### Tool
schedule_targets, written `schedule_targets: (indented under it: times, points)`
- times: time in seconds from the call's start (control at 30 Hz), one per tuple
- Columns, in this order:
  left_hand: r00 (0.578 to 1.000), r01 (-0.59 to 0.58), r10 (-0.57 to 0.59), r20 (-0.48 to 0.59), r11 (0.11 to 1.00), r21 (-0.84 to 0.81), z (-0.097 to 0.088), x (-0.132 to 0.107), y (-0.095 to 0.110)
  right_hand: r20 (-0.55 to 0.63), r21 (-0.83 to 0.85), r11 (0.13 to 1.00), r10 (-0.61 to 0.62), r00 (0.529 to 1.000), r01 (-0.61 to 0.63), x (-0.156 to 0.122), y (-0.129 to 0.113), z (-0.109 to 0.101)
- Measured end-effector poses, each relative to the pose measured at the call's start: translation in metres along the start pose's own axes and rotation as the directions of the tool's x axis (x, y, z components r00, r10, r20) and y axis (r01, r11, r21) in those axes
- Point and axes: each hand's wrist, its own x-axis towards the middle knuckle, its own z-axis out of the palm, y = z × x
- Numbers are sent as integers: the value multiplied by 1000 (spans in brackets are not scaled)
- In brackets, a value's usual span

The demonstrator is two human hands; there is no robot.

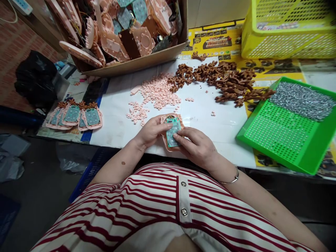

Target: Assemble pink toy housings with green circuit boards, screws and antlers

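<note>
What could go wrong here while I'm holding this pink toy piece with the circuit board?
The pink toy piece sits near the table edge, gripped by the left hand and right hand; a slip might drop it. A sleeve or arm could scatter the loose pink buttons close by.

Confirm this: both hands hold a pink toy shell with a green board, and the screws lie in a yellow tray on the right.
Not quite. The head view shows the screws in a green tray. Both the left hand and right hand do hold the pink toy shell.

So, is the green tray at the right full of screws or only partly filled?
Partly filled. The screws cover only the far end of the green tray; its perforated floor nearer the person lies bare.
</note>
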Motion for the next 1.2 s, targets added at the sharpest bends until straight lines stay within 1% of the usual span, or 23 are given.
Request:
schedule_targets:
  times: [0.07,0.13,0.2,0.27,0.37,0.47,0.57,0.67,0.8,1.0,1.1,1.2]
  points:
    - [1000,0,0,-25,1000,13,1,1,-1,21,-7,1000,17,1000,-17,0,1,-2]
    - [999,-8,10,-37,999,34,2,2,-1,27,-10,998,62,998,-61,-1,1,-3]
    - [999,-37,39,-21,997,69,2,3,-1,46,-22,994,107,993,-106,-1,3,-3]
    - [998,-69,69,3,991,111,3,3,-1,126,-50,990,136,983,-131,1,4,-3]
    - [995,-102,97,33,978,181,4,4,-1,272,-119,984,163,949,-135,6,6,-3]
    - [995,-94,84,53,970,225,4,5,-1,313,-158,980,163,936,-118,9,6,-6]
    - [996,-77,66,55,969,235,6,5,-1,308,-177,980,145,940,-93,10,5,-8]
    - [996,-85,77,45,973,216,10,6,-1,280,-198,975,150,948,-96,8,5,-10]
    - [996,-87,86,18,989,120,17,7,-2,215,-203,970,174,961,-131,7,5,-11]
    - [998,-61,59,-34,997,-51,29,4,-8,105,-271,956,147,983,-114,9,3,-12]
    - [997,-54,48,-65,994,-99,37,5,-15,92,-287,950,158,983,-126,7,2,-12]
    - [992,-75,68,-104,995,-64,42,8,-20,112,-245,953,212,971,-180,4,2,-11]
